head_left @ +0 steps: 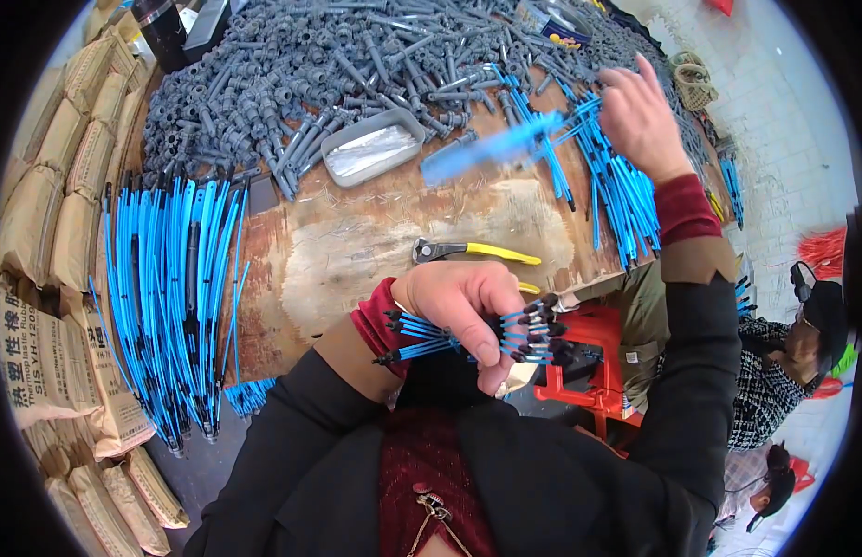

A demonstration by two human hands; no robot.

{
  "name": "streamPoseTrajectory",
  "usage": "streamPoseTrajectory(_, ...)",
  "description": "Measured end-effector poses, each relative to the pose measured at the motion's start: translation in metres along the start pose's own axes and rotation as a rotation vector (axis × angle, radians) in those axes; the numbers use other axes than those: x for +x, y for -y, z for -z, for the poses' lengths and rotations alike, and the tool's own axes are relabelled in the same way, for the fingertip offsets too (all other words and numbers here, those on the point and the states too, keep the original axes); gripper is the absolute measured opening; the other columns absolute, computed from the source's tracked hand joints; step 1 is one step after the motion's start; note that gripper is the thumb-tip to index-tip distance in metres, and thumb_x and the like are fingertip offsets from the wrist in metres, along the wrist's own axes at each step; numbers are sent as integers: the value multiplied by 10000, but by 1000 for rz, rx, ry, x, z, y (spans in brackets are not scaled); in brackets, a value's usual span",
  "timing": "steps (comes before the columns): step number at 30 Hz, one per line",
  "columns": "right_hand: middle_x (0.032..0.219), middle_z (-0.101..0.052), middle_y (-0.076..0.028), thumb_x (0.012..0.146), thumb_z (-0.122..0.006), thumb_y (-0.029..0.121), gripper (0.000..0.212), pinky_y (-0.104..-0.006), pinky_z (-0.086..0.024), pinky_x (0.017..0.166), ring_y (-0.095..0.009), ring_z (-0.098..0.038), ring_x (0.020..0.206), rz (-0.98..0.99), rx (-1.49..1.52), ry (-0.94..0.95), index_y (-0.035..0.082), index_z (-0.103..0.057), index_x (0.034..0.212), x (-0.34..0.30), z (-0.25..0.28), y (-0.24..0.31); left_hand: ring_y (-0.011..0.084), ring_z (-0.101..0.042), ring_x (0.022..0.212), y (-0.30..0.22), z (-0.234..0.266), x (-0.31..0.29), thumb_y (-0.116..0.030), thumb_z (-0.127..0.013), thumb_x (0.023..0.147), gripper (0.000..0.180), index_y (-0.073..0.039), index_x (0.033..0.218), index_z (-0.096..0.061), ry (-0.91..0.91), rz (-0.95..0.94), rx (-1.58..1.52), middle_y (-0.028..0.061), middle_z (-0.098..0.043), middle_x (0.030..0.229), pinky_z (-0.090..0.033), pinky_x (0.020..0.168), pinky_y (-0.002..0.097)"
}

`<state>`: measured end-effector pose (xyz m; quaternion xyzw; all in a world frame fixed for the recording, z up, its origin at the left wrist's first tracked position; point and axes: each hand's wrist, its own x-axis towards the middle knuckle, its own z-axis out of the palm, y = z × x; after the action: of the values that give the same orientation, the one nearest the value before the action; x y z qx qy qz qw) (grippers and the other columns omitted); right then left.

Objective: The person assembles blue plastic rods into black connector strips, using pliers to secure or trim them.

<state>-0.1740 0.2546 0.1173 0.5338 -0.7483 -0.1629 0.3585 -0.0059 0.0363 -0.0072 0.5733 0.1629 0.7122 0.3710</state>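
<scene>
In front of my chest, my left hand (pixel 468 311) is closed around a bundle of thin blue tubes (pixel 420 340) with black ends. The ends stick out on both sides of the fist. My right hand (pixel 640 116) is raised at the far right of the table, fingers bent and one pointing up. A motion-smeared blue tube (pixel 496 148) reaches left from near its fingertips; the exact grip is hard to see. Below that hand lies a pile of blue tubes (pixel 621 190). Yellow-handled pliers (pixel 482 252) rest on the wooden table (pixel 356 251) just beyond my left hand.
Grey plastic fittings (pixel 356 65) heap across the back. A grey tray (pixel 373 148) sits before them. Many blue tubes (pixel 171 278) hang over the left edge, beside stacked paper sacks (pixel 41 223). A red stool (pixel 593 371) and a seated person (pixel 788 371) are at right.
</scene>
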Motion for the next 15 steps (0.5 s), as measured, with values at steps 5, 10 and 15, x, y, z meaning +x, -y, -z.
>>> streamPoseTrajectory(5, 848, -606, -116, 793, -580, 26, 204, -352, -513, 720, -203, -609, 709, -375, 67, -57, 9, -570, 996, -14, 70, 9, 222, -654, 679, 0, -15, -4, -69, -631, 799, 145, 31, 899, -602, -300, 9, -97, 157, -660, 767, -516, 635, 302)
streamPoseTrajectory(10, 744, -594, -41, 857, -567, 56, 272, -213, -435, 529, -68, -533, 592, -1128, 661, -137, -26, -575, 1115, -46, 102, 85, 236, -654, 730, 8, -4, -4, -72, -637, 802, 200, -23, 979, -556, -713, -101, -188, 150, -657, 805, -520, 650, 328)
streamPoseTrajectory(15, 726, -605, -64, 844, -572, 18, 243, -244, -448, 548, -130, -576, 590, -1038, 855, -60, -51, -576, 1077, -51, 97, 176, 224, -643, 777, 13, 7, 12, -56, -650, 801, 274, -61, 1044, -522, -1137, -250, -208, 135, -647, 891, -519, 641, 337)
